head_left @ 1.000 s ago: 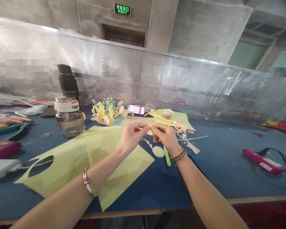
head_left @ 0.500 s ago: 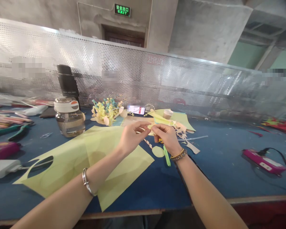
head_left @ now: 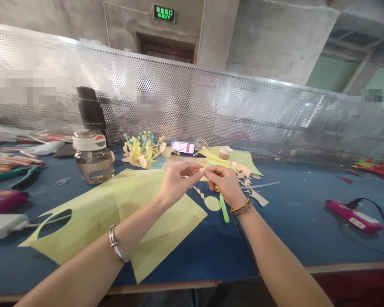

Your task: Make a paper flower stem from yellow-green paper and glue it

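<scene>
Both hands raised over the blue table [head_left: 307, 234], fingertips meeting. Small pale-yellow piece [head_left: 202, 169] sits at the meeting point, its shape too small to make out. Right hand [head_left: 223, 179]: thumb and forefinger pinched together on the piece. Left hand [head_left: 178, 181]: thumb and forefinger tips right at it, a gap behind them; cannot tell whether they grip. Silver bangle [head_left: 114, 243] on left wrist, beaded bracelet [head_left: 242, 207] on right.

From the fingertips outward: yellow-green disc [head_left: 213, 203] between 5 and 6 o'clock, slim bright-green tool [head_left: 224, 209] just beside it at 5. Yellow-green sheet [head_left: 169, 226] at 7 to 8, partly under the left forearm. Pale cut-out scraps [head_left: 243, 174] at 3. Lit phone [head_left: 184, 147] at 11. Yellow-and-teal flower cluster [head_left: 144, 149] near 10. Clear drink bottle [head_left: 94, 160], white-lidded, at 9. Magenta power strip [head_left: 355, 217] well apart, between 3 and 4. Perforated metal panel [head_left: 243, 115] across 12.
</scene>
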Motion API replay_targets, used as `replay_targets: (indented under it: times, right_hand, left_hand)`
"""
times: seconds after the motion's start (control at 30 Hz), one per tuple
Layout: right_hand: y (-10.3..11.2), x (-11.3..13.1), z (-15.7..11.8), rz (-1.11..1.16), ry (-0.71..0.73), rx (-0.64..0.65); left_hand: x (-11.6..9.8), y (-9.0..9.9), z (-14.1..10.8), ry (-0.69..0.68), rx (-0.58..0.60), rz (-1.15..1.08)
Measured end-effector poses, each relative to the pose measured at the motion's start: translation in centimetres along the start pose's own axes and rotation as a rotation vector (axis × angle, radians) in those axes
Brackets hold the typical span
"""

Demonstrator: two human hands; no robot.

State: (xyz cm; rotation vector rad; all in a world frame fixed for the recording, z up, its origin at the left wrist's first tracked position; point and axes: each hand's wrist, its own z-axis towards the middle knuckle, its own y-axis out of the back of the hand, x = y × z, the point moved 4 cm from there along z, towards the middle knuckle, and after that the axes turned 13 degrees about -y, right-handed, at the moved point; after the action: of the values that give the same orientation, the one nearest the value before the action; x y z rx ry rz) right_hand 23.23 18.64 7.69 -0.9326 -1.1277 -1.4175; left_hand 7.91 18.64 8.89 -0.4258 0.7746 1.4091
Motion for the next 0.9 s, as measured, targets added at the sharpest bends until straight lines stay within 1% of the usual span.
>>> replay_targets:
  times: [0.2, 0.37, 0.53, 0.7, 0.9]
  right_hand:
    - [-0.2, 0.4, -0.2, -0.055, 0.078, 0.012]
    - [-0.3, 0.5, -0.3, -0.088, 0.092, -0.003]
    - [-0.3, 0.4, -0.2, -0.085, 0.088, -0.013]
    - [-0.3, 0.3, -0.1, -0.082, 0.093, -0.005]
    - [-0.3, 0.4, -0.2, -0.097, 0.12, -0.012]
  left_hand:
    - [0.6, 0.0, 0.0, 0.083, -0.046, -0.083]
    - [0.8, 0.0, -0.1, 0.108, -0.074, -0.104]
    - [1.1, -0.2, -0.2, 0.165, -0.098, -0.164]
    - [0.9, -0.3, -0.2, 0.106, -0.038, -0.168]
    - [0.7, -0.2, -0.1, 0.094, -0.054, -0.141]
